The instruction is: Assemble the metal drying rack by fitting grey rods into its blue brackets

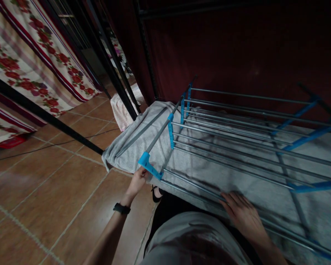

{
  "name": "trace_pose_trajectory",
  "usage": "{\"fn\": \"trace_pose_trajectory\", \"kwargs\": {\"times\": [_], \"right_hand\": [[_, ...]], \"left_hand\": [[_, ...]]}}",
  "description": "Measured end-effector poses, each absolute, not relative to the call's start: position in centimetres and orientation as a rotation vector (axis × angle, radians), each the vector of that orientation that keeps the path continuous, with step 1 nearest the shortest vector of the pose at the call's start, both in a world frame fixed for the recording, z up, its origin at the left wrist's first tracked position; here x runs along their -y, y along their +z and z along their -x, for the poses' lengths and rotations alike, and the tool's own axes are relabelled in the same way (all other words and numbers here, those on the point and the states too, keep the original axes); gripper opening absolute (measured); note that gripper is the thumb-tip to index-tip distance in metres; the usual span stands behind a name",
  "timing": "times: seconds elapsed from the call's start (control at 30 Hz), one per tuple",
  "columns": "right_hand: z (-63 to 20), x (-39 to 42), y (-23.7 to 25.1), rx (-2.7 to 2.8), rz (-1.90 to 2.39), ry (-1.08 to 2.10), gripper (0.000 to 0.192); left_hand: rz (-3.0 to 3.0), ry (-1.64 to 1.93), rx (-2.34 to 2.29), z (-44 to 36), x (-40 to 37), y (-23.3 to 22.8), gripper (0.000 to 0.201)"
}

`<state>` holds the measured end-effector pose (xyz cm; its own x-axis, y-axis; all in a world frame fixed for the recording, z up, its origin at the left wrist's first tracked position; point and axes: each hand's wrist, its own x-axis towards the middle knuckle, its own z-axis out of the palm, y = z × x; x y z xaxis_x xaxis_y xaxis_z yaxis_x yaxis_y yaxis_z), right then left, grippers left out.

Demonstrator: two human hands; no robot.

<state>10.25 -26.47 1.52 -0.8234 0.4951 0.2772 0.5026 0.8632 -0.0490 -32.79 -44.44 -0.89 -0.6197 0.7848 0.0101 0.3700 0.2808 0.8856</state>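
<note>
Left hand: fingers curled in at the underside of the blue corner bracket (144, 159); left hand (140, 178) touches there, though what it pinches cannot be told.
Right hand: right hand (242, 213) lies with fingers stretched out over the near rods (198, 187), not wrapped round them.
Rack: the tubular rack (237, 140) rests on fleecy grey cloth (135, 147), reaching off to the right.
Handling: probably light for its length; stiff along the tubes, likelier to give at the joints.
Hold: best by tubes close to the blue joints; smooth metal may slip, and thin plastic could crack if twisted.
Rods: slim, round, dull-shining, roughly parallel.
Blue parts: moulded plastic, some pierced with holes.
Cloth: soft, rumpled at the left end.
Beyond: dark red panel (237, 55), black posts (113, 64), tiled floor (79, 191), flowered curtain (24, 73).
</note>
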Motion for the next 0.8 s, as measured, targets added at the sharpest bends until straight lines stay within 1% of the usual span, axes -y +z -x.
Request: {"fn": "trace_pose_trajectory", "kwargs": {"times": [0.1,0.23,0.37,0.53,0.6,0.67,0.8], "right_hand": [[-10.4,26.4,1.3,2.762,0.708,-0.051,0.037],[-10.6,26.1,0.9,2.768,0.613,-0.069,0.038],[-10.7,26.1,0.5,2.741,0.540,-0.061,0.038],[-11.1,26.3,-0.9,2.719,0.497,-0.118,0.035],[-11.3,26.2,-1.5,2.709,0.519,-0.153,0.036],[-11.3,26.1,-1.8,2.713,0.547,-0.165,0.036],[-10.9,26.0,-1.4,2.709,0.579,-0.185,0.034]], "left_hand": [[-1.056,1.317,-2.313,34.8,43.9,-0.6,0.031],[-1.143,1.216,-2.629,37.8,42.6,0.4,0.040],[-1.057,0.868,-2.927,41.1,41.4,0.6,0.048],[-0.994,0.479,-3.077,44.0,40.7,0.0,0.053],[-1.004,0.304,-3.113,44.8,40.6,-0.1,0.051],[-1.038,0.176,-3.124,45.6,40.5,-0.1,0.046],[-1.027,0.047,-3.117,46.8,40.1,0.3,0.034]]}}
